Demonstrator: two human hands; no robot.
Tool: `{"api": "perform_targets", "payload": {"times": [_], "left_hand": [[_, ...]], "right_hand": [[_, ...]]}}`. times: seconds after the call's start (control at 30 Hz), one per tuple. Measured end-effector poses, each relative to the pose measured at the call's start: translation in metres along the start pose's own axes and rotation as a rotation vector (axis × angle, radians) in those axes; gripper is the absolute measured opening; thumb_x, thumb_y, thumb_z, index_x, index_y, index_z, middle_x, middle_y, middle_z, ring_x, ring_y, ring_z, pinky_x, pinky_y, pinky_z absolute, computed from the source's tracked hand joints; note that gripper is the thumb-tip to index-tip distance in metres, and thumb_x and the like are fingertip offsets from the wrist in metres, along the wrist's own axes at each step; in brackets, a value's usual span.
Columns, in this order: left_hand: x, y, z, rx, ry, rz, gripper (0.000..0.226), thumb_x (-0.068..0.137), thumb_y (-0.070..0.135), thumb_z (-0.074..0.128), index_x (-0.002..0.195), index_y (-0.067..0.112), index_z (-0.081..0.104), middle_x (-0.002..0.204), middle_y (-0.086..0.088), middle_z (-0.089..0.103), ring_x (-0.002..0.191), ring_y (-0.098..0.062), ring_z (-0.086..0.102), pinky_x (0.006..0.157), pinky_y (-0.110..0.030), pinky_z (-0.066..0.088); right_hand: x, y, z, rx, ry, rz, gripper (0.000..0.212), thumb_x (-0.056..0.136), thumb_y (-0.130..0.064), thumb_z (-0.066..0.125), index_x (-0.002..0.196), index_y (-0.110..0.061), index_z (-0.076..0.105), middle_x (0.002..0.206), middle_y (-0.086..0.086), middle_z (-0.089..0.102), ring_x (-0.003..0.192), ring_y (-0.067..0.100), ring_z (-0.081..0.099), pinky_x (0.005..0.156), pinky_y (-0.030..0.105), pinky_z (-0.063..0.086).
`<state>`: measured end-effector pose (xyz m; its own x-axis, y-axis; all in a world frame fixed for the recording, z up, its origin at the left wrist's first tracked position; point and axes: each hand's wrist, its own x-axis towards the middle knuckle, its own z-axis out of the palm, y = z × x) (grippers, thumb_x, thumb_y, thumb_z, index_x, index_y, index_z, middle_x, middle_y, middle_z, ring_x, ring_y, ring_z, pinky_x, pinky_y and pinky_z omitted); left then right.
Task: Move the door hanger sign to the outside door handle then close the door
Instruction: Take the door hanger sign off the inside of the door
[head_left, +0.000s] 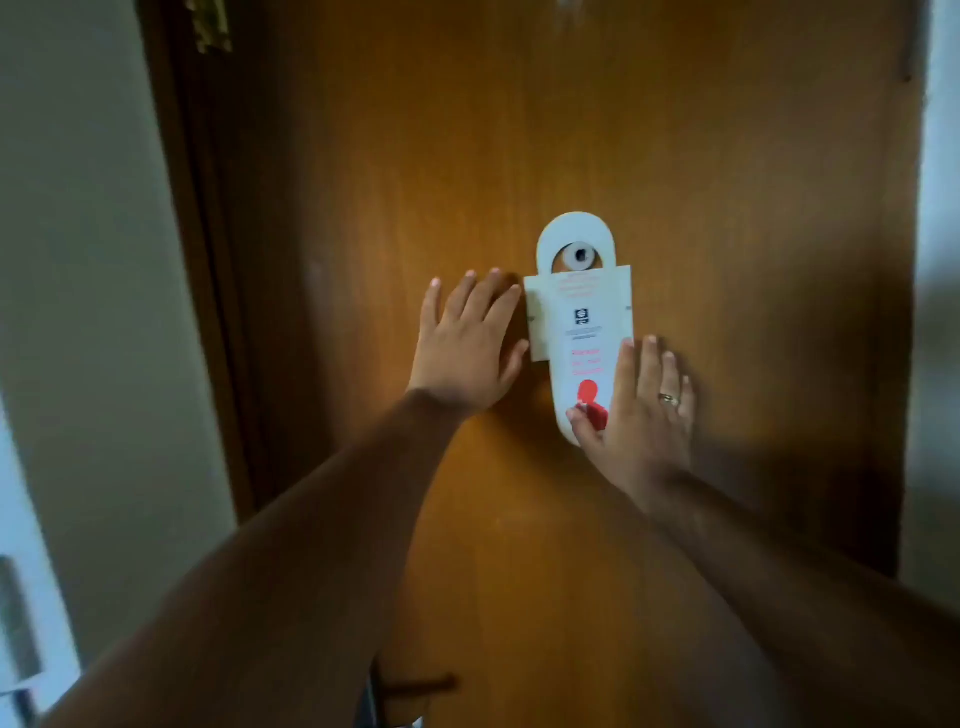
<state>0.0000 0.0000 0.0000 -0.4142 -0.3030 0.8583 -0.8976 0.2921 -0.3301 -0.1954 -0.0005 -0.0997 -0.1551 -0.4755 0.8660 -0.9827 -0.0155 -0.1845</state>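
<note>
Door hanger sign (577, 332) hung on a small round grey knob (577, 256) in the middle of the brown wooden door (675, 156), loop over the knob, body hanging straight down flat against the wood. White card, pink-red lettering too blurred to read, red figure near its lower end. Left hand (467, 345) was spread flat on the door just beside the sign's left edge, fingers up, thumb tip close to the card edge; contact with the card unclear. Right hand (636, 410) was also spread, palm flat, covering the sign's lower right part, thumb lying across the red figure, ring (669, 399) on one finger. Neither hand was pinching anything. A dark lever handle (415, 686) showed low on the door, partly hidden behind the left forearm. Pale wall (78, 260) at left.
</note>
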Motion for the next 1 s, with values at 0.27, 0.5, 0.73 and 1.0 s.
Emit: {"api": "perform_targets", "payload": {"times": [0.27,0.5,0.73,1.0], "left_hand": [[0.105,0.019,-0.017,-0.256,-0.153,-0.295,0.041,0.092,0.043,0.058,0.123,0.018,0.051,0.094,0.001,0.061,0.08,-0.021,0.061,0.057,-0.032,0.049],[0.114,0.026,0.001,-0.597,-0.25,-0.51,0.019,0.097,0.033,0.055,0.1,0.016,0.064,0.083,-0.002,0.07,0.071,-0.02,0.07,0.071,-0.043,0.062],[0.086,0.02,0.016,-0.69,-0.14,-0.441,0.022,0.1,0.038,0.05,0.095,0.022,0.063,0.079,0.002,0.069,0.066,-0.015,0.069,0.067,-0.044,0.062],[0.113,-0.008,-0.02,-0.783,-0.006,-0.448,0.026,0.098,0.042,0.052,0.098,0.018,0.06,0.091,-0.005,0.067,0.082,-0.024,0.067,0.071,-0.04,0.06]], "right_hand": [[0.034,0.002,-0.009,0.42,-0.156,0.453,0.089,0.065,-0.068,0.071,0.126,-0.009,0.042,0.125,0.011,0.051,0.106,0.028,0.057,0.071,0.033,0.051],[0.042,-0.009,0.006,0.491,-0.135,0.495,0.091,0.055,-0.059,0.084,0.117,-0.009,0.041,0.116,0.011,0.054,0.099,0.027,0.059,0.067,0.031,0.054],[0.042,0.006,0.003,0.638,-0.182,0.445,0.061,0.068,-0.041,0.084,0.109,-0.008,0.053,0.11,0.008,0.068,0.089,0.023,0.071,0.05,0.017,0.047],[0.082,0.012,-0.038,1.047,-0.345,0.234,0.018,0.087,-0.025,0.07,0.102,-0.016,0.064,0.11,0.004,0.074,0.093,0.019,0.072,0.072,0.038,0.062]]}}
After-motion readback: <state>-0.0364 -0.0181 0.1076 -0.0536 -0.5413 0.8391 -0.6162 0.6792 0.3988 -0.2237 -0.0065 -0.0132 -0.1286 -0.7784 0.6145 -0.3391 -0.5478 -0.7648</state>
